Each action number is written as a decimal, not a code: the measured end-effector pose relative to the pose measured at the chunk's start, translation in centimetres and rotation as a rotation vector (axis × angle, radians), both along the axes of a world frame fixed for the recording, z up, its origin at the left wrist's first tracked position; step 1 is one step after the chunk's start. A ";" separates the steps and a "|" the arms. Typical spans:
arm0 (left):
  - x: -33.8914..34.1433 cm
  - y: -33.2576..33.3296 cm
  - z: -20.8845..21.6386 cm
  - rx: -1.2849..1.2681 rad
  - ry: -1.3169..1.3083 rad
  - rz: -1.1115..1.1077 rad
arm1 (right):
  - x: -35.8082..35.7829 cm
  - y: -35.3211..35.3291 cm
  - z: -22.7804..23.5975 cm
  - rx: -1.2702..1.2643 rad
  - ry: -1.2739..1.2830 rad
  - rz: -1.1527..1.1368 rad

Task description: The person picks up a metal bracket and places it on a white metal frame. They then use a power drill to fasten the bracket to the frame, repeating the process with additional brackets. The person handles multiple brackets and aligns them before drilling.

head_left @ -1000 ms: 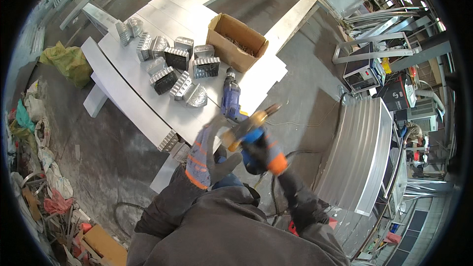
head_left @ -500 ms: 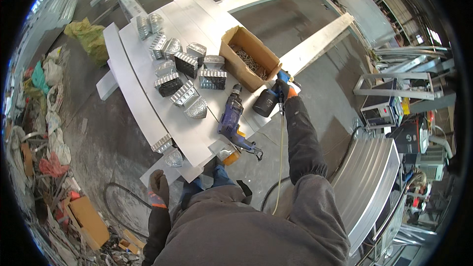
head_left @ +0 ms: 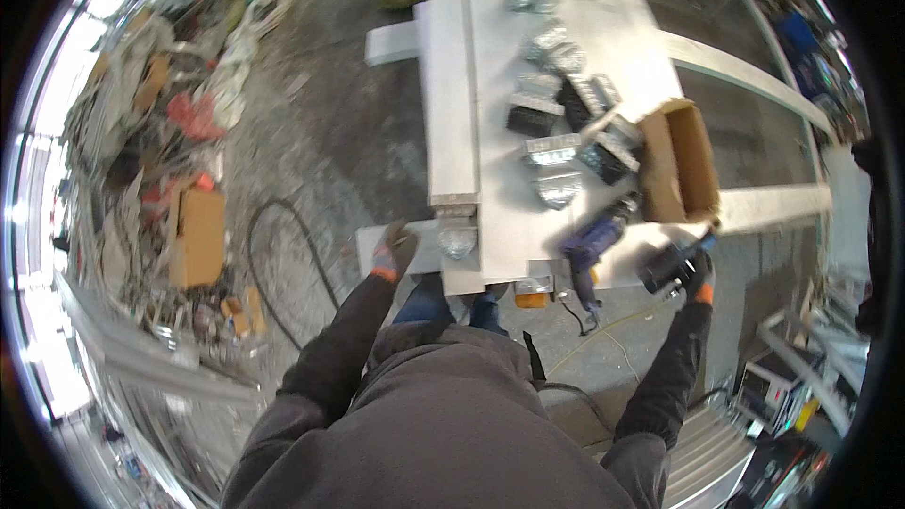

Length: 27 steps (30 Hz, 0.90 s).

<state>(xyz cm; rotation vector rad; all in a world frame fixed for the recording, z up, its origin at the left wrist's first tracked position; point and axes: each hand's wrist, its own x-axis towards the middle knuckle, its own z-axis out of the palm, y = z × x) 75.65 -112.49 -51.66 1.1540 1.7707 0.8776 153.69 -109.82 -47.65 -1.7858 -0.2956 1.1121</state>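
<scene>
My right hand (head_left: 698,270), in a dark glove with an orange cuff, grips a blue and black pneumatic rivet gun (head_left: 664,270) at the near right corner of the white boards (head_left: 514,240). My left hand (head_left: 401,245), gloved too, is closed beside the near left end of the boards; what it holds, if anything, cannot be made out. Close to it, a silver ornamented end piece (head_left: 457,238) sits on the end of a long white profile (head_left: 450,104). A purple corded drill (head_left: 594,238) lies left of the rivet gun. Several more silver pieces (head_left: 558,187) are scattered farther up.
An open cardboard box (head_left: 667,174) stands at the boards' right side. White beams (head_left: 768,207) stretch off to the right. A black hose (head_left: 316,250) curls across the floor at left, near heaped scrap and a cardboard carton (head_left: 198,236). Ridged metal panels (head_left: 702,457) are at lower right.
My view has swung to the left, shifting the boards rightward in the picture. My right hand still grips the rivet gun, while my left hand remains beside the near left end of the boards.
</scene>
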 end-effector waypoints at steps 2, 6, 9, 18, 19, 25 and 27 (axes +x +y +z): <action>0.5 3.1 -0.1 0.047 0.016 0.019 | -0.4 -0.8 -0.5 0.016 -0.103 0.062; 2.1 11.8 -0.4 -0.130 0.079 -0.050 | -1.4 -1.3 -0.6 -0.084 -0.090 0.068; 3.4 16.3 -2.1 -0.107 -0.237 -0.081 | -1.4 0.1 -0.7 -0.009 0.073 0.135; 4.9 19.1 -6.1 -0.287 -0.201 -0.149 | -1.8 5.2 -0.4 0.031 0.057 -0.078; 4.9 18.8 -5.7 -0.300 -0.266 -0.148 | -1.8 5.2 -0.1 0.007 0.160 -0.080; 5.5 18.0 -2.6 -0.228 -0.498 -0.141 | -1.5 4.3 1.3 -0.048 -0.001 0.078; 5.5 17.9 -2.6 -0.176 -0.294 -0.158 | -2.3 4.2 1.7 -0.043 0.003 0.035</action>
